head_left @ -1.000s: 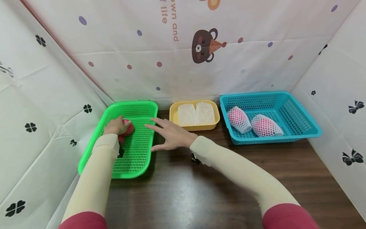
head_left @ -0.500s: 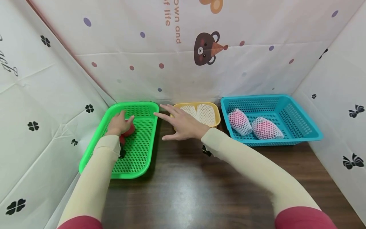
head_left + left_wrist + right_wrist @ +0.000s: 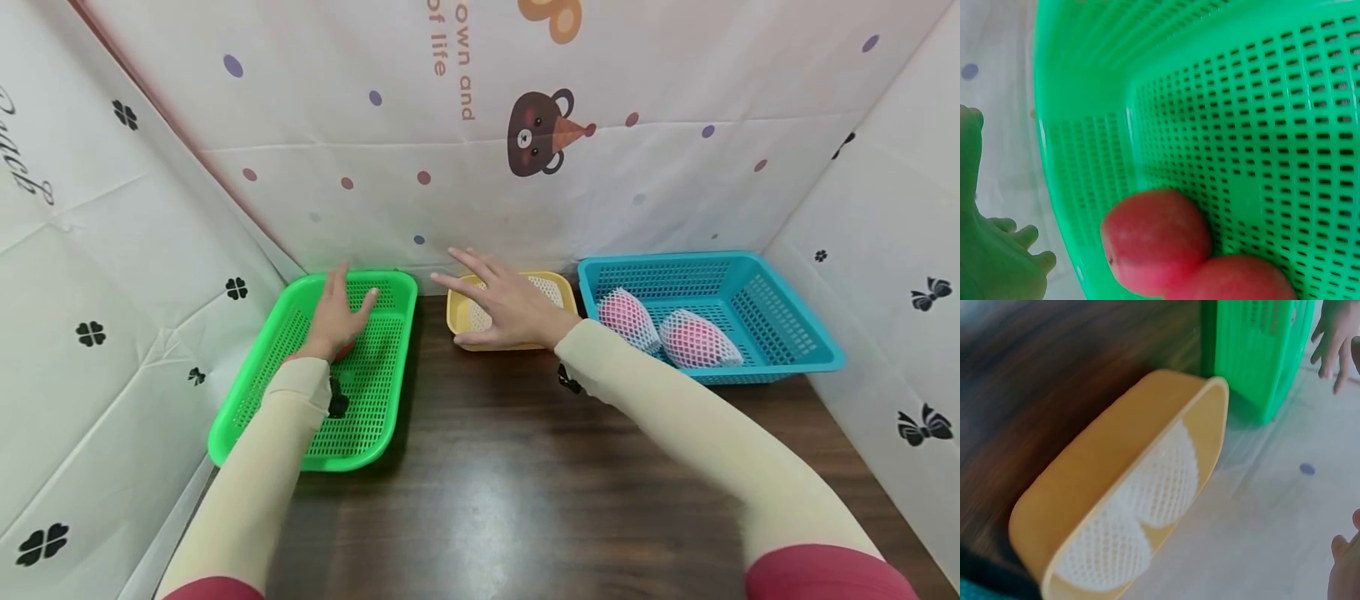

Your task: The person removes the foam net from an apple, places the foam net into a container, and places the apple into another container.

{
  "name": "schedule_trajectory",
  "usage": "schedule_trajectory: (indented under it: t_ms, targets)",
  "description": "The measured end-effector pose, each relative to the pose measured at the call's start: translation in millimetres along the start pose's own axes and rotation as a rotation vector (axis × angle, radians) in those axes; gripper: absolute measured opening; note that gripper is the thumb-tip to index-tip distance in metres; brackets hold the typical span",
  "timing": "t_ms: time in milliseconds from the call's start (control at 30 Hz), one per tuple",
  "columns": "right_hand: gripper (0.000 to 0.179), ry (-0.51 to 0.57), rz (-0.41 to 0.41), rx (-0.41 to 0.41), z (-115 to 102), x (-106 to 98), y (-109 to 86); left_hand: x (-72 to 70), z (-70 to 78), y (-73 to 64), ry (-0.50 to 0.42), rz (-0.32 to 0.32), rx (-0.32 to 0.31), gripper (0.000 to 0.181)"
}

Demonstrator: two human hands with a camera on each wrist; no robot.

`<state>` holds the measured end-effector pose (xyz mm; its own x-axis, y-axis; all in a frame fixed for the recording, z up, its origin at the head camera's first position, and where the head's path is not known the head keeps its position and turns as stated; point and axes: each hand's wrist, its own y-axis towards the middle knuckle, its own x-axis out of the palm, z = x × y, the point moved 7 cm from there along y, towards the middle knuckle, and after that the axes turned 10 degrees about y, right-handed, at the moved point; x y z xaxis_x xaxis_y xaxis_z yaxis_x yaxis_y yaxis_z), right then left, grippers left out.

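My left hand [image 3: 336, 321] is held above the green basket [image 3: 403, 367], fingers stretched out and holding nothing. Below it lie two smooth red fruits, one rounded [image 3: 1155, 240] and one partly cut off [image 3: 1235, 281], touching each other in the basket; in the head view the hand mostly covers them. With fingers spread, my right hand [image 3: 517, 308] hovers over the small yellow basket [image 3: 1085, 469], grasping nothing. Two white foam fruit nets, one nearer the green basket [image 3: 1163, 475] and one farther [image 3: 1107, 550], lie flat side by side in it.
At the right stands a blue basket [image 3: 780, 325] with two net-wrapped pinkish fruits [image 3: 628, 318] in its left part. Behind the baskets rises a white printed cloth [image 3: 465, 208], with more cloth on both sides. Dark wooden tabletop [image 3: 487, 467] lies in front.
My left hand has lifted off the red fruits and straightened its fingers. The right hand has moved right, from beside the green basket to over the yellow one.
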<state>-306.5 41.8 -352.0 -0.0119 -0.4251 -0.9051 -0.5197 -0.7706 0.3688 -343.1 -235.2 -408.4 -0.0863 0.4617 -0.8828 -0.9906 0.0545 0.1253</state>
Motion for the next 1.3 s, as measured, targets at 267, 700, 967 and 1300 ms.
schedule_trajectory:
  t_ms: [267, 700, 967, 1300]
  targets:
    - [0.095, -0.023, -0.018, 0.076, 28, -12, -20.2, 5.4, 33.0, 6.2, -0.062, 0.046, 0.146, 0.086]
    - [0.095, -0.106, -0.021, 0.152, 65, -39, -62.1, 20.0, 68.5, 7.2, -0.077, 0.034, 0.189, 0.094]
    - [0.094, -0.14, -0.03, 0.223, 86, -48, -88.5, 33.2, 86.3, 5.4, -0.086, -0.024, 0.148, 0.097]
    - [0.096, -0.152, -0.042, 0.296, 105, -64, -109.2, 38.2, 113.8, 1.6, -0.094, -0.057, 0.174, 0.094]
